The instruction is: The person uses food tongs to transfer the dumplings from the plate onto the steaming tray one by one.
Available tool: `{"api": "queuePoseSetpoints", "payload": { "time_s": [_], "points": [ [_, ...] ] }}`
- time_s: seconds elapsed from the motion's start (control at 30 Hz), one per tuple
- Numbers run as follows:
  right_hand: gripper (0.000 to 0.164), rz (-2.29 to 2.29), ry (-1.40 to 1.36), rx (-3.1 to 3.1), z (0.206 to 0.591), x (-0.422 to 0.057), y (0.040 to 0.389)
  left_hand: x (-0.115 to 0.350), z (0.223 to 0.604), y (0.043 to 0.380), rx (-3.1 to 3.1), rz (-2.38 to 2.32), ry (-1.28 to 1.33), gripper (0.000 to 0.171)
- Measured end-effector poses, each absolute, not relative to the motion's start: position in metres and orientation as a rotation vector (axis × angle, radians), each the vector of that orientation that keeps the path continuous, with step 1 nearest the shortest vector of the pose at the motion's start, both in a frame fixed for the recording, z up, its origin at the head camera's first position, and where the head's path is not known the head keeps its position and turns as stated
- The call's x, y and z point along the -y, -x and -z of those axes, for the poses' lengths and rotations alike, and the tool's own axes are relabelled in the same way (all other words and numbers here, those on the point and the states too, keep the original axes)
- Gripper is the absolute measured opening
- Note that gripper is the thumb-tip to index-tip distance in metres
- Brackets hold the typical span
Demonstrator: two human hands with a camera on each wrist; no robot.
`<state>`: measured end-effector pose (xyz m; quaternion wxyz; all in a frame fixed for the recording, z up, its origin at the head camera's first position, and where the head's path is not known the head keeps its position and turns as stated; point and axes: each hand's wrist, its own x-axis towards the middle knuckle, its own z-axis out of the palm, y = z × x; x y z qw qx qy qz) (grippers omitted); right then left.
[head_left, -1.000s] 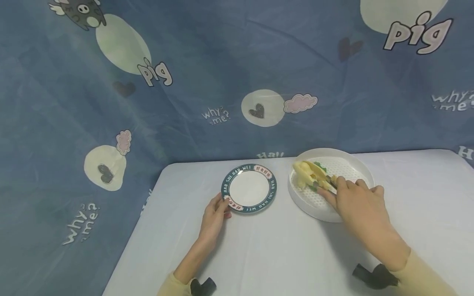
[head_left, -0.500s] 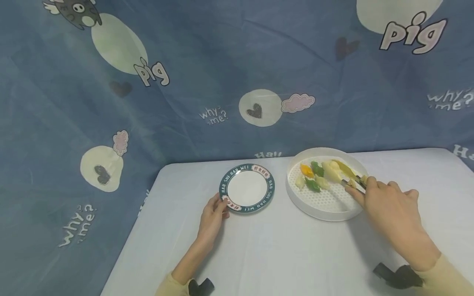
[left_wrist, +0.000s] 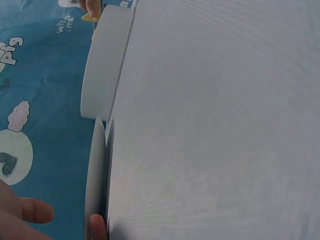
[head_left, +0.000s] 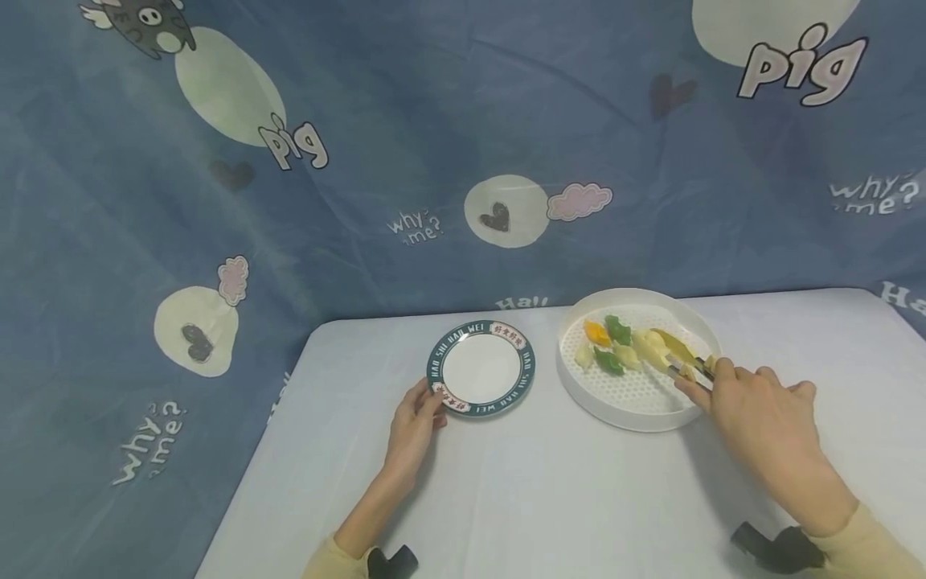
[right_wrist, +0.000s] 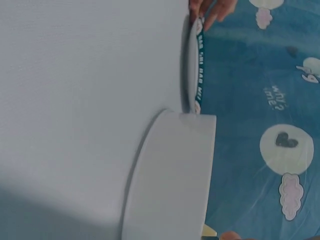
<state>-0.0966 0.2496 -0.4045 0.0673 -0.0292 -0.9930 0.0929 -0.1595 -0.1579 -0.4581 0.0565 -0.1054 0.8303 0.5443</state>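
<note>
My left hand (head_left: 415, 426) holds the near-left rim of a small white plate (head_left: 481, 368) with a dark green lettered border. The plate lies on the white table, and one finger touches its edge in the left wrist view. My right hand (head_left: 770, 434) grips yellow-headed tongs (head_left: 676, 350) over a round white tray (head_left: 637, 418) with a dimpled floor. The tong heads point left, near small vegetable-like pieces: an orange one (head_left: 597, 334), green ones (head_left: 608, 361) and pale yellow ones (head_left: 584, 356). Whether the tongs pinch a piece, I cannot tell.
The white table (head_left: 550, 498) ends at a blue printed cloth (head_left: 405, 121) hanging behind it. The tray's raised wall (right_wrist: 170, 180) stands close beside the plate. Dark wrist straps (head_left: 781, 548) show at both cuffs.
My right hand and the tongs have moved right over the tray, uncovering the small pieces, then shifted only slightly. My left hand has stayed at the plate.
</note>
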Motion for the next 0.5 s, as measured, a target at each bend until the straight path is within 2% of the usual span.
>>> {"api": "queuePoseSetpoints", "payload": {
  "time_s": [0.5],
  "points": [
    [0.06,-0.265,0.092,2.926,0.4099,-0.2505,0.093,0.1556,0.4588,0.1606,-2.517,-1.656,0.319,0.066]
  ]
}}
